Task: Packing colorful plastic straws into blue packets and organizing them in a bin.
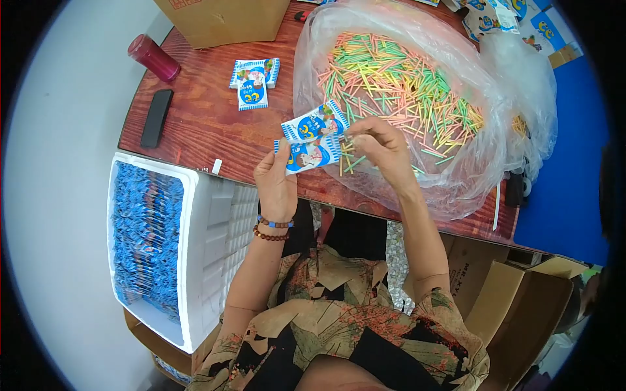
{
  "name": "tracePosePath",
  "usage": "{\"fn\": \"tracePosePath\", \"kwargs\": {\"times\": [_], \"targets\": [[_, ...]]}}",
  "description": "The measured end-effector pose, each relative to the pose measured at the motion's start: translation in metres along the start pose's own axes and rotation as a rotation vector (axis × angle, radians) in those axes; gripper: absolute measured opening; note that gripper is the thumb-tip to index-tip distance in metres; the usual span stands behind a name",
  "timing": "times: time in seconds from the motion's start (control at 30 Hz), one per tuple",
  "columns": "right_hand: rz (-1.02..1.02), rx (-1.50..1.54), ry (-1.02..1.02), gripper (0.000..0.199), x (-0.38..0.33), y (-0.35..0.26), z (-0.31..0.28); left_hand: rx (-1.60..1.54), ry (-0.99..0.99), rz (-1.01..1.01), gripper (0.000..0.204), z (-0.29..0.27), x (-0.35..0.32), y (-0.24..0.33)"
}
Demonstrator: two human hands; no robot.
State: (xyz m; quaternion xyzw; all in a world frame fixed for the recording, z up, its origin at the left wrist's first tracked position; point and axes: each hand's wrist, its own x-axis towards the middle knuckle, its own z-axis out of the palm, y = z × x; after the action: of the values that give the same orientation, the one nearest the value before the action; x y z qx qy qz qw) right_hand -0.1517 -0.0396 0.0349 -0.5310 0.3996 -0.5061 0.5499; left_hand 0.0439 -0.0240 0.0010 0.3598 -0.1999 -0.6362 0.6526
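Patterned cloth of the wearer's shirt (313, 319) fills the near edge, below two blue-and-white packets held above the near side of the red-brown table (202, 104). The near packet (312, 155) is pinched at its left end between the thumb and fingers of the left hand (276, 186); the far packet (314, 124) lies against its far side. The right hand (385, 148) has its bent fingertips drawn together at the packets' right ends; I cannot tell what they grip.

Two beaded bracelets (274, 223) circle the left wrist. Just beyond the right hand, a clear plastic bag (450, 203) spreads over the table, full of pink, yellow and green sticks (404, 91). Farther off to the left, two more packets (253, 96) overlap on the wood. Past them stands a cardboard box (225, 25), with a red cup (156, 60) and a black phone (156, 118) on the left. Left and near, a white foam box (190, 260) holds rows of blue packets (147, 228). Right and near is an open carton (497, 305).
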Motion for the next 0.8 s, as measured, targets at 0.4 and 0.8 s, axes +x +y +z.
{"fn": "tracePosePath", "kwargs": {"times": [0.4, 0.8], "targets": [[-0.261, -0.493, -0.277, 0.019, -0.004, -0.003, 0.002, -0.028, -0.065, -0.059, 0.021, 0.006, 0.000, -0.011], [-0.223, -1.107, 0.155, 0.018, 0.071, 0.005, -0.098, -0.051, -0.007, -0.072, 0.023, -0.006, -0.003, -0.004]]}}
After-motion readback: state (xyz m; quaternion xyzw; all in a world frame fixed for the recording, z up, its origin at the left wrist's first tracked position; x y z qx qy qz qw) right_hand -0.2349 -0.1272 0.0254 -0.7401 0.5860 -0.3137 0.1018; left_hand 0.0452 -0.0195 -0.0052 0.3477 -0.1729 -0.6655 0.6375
